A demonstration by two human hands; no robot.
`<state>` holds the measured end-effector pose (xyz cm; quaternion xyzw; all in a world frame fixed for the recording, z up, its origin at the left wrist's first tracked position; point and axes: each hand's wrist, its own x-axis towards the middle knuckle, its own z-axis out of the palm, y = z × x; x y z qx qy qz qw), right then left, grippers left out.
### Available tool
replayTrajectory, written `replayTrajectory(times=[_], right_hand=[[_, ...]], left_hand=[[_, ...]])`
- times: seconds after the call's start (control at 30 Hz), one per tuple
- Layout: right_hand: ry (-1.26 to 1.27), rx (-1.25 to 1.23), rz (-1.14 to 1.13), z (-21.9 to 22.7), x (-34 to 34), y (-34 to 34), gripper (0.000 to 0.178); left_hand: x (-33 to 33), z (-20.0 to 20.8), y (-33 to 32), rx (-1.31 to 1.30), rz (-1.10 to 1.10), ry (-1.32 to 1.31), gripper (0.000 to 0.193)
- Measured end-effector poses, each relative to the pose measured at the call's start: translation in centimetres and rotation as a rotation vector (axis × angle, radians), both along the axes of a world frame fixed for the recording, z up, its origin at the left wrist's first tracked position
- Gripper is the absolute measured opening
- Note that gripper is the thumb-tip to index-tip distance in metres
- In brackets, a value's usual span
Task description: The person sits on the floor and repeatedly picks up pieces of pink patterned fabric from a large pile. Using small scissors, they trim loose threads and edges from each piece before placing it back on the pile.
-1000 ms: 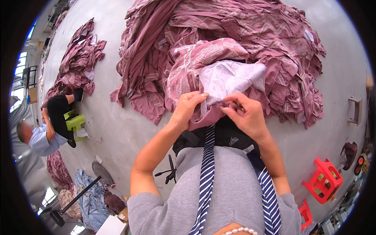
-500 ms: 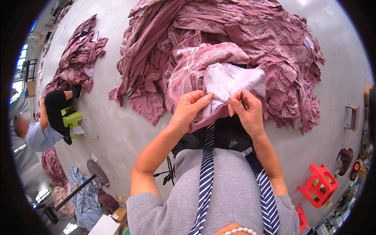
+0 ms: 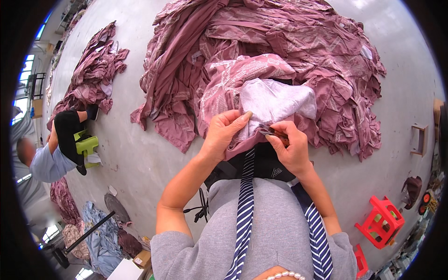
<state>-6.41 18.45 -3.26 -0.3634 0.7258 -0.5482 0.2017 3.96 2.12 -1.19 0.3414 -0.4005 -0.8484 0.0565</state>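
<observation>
My left hand (image 3: 225,133) pinches the edge of a piece of pink patterned fabric (image 3: 228,81) between thumb and finger, over my lap. The fabric's pale lilac underside (image 3: 275,99) is turned up in front of both hands. In my right hand (image 3: 293,144) is a small pair of thread snips (image 3: 267,131), with dark blades and a bit of orange showing between the fingers. The blades point left at the fabric's hem, close to my left fingertips. Whether they touch a thread is too small to tell. Beyond, the fabric runs into a large pink heap (image 3: 298,32).
A person (image 3: 51,156) sits on a green stool (image 3: 87,145) at the left, near another pink heap (image 3: 91,79). Blue cloth (image 3: 100,238) lies lower left. Right of me stand a red stool (image 3: 381,221) and a small wooden frame (image 3: 419,139). A black pole (image 3: 91,231) slants lower left.
My right hand has moved slightly down and turned, bringing the snips' blades to the hem. The left hand keeps its pinch with barely any shift.
</observation>
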Motion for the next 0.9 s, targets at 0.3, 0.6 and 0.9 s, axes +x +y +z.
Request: replayTrajectory(times=[0.3,0.6,0.9], right_hand=[[-0.177,-0.127,-0.085,2.2,-1.7,-0.5,0.028],[0.11,-0.031,0.499,5.1,-5.3,-5.4,0.043],[-0.062,0.08,0.352,4.2,-6.0,-3.8,0.015]], left_hand=[[0.2,0.1,-0.6,-0.06,-0.07,0.046,0.016],[-0.3,0.7,-1.1,-0.197,-0.227,0.1,0.021],[1.0,3.2,-1.7,-0.533,-0.494,-0.015,0.028]])
